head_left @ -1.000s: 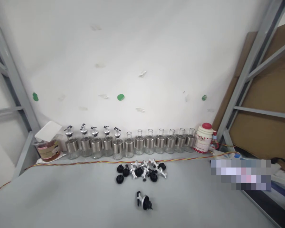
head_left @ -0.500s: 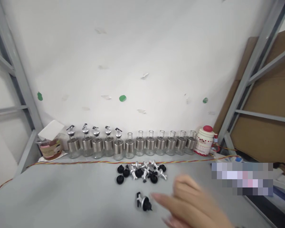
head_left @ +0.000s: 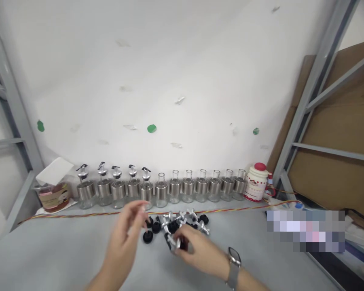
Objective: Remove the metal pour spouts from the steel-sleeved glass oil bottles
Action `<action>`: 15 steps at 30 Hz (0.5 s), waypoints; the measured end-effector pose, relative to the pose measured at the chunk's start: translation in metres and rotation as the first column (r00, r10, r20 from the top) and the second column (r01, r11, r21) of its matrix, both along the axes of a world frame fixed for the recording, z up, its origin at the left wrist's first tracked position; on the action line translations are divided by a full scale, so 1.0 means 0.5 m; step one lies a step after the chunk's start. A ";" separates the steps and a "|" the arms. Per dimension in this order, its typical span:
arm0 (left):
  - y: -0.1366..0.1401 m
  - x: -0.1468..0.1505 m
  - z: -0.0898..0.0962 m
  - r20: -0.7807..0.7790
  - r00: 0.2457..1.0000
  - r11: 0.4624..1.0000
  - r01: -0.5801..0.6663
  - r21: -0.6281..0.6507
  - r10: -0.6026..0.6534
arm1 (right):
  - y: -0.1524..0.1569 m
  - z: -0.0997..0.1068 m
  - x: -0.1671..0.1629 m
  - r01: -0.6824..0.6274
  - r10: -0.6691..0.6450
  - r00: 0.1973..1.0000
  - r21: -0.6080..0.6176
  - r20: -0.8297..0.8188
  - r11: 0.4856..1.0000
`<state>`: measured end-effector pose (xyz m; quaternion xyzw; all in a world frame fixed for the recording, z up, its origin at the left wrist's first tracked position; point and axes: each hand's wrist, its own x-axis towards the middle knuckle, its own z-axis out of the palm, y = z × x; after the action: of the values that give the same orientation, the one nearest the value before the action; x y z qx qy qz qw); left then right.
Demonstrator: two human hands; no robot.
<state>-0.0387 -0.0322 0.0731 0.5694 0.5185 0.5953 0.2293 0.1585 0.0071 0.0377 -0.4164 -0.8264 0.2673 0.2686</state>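
Observation:
My right hand (head_left: 197, 246) has its thumb and fingers closed on a silver-and-black bottle pourer (head_left: 171, 243), just in front of the pile of parts. Its fingers partly hide the pourer's black stopper. To the left, my left hand (head_left: 124, 238) is raised over the table with curved fingers slightly apart and nothing visible in it. Black rubber stoppers (head_left: 147, 237) and silver pourer heads (head_left: 191, 213) lie jumbled between and behind the hands. Beyond my left fingertips stands a glass bottle with a steel band (head_left: 146, 189), a pourer fitted in its neck.
Along the wall runs a row of bottles, several with pourers at left, several with open necks (head_left: 203, 188) at right. A labelled tub (head_left: 53, 200) and a cream jar with red lid (head_left: 257, 184) flank them. A twisted wire (head_left: 230, 208) crosses the table (head_left: 63, 246).
My right hand has moved left and forward and now grips the pourer that was lying on the table. My left hand has come into view. The camera view has shifted slightly.

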 end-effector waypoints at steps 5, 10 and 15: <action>0.057 0.030 -0.096 -0.016 0.947 0.928 0.310 -0.208 -0.320 | 0.016 -0.011 0.010 -0.108 0.010 0.926 -0.241 -0.377 0.964; 0.053 0.040 -0.108 -0.023 0.908 0.881 0.399 -0.256 -0.418 | -0.003 -0.029 -0.003 -0.214 0.061 0.892 -0.298 -0.449 0.930; 0.052 0.038 -0.111 -0.179 0.915 0.921 0.320 -0.221 -0.361 | -0.012 -0.039 -0.021 -0.170 0.036 0.916 -0.304 -0.400 0.937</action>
<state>-0.0198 -0.0061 0.0178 0.6882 0.4866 0.4292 0.3247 0.1479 0.0011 0.0184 -0.3497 -0.7207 0.4940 0.3379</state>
